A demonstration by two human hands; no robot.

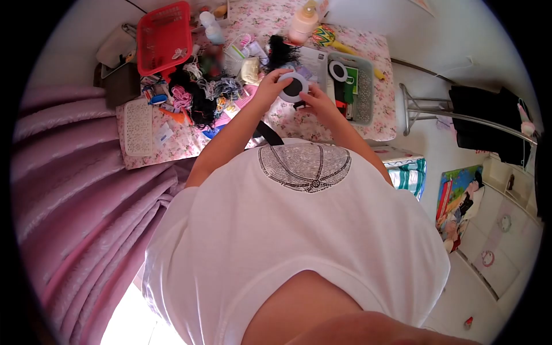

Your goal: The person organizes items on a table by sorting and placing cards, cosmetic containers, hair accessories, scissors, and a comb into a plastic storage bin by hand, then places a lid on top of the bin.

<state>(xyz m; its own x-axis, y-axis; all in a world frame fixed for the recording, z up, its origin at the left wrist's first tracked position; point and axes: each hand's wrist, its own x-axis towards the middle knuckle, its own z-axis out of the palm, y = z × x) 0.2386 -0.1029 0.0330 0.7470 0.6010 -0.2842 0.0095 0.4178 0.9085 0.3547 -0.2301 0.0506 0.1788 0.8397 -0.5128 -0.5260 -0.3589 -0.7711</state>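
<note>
Both hands hold a round object with a white rim and a dark centre (294,87) over the flowered tablecloth. My left hand (272,86) grips its left edge, fingers at the top. On its lower right edge is my right hand (317,103), with the fingers bent against the rim. A similar white ring with a dark centre (338,71) lies in the grey tray (371,98) just to the right, beside green and red items. Something small and dark shows under the held object; I cannot make out what it is.
A red basket (164,37) stands at the back left, near heaped yarn (198,98) and a white perforated board (138,127). A pump bottle (303,24) and a yellow-handled maraca (325,35) are at the back. Pink curtain (80,172) hangs left.
</note>
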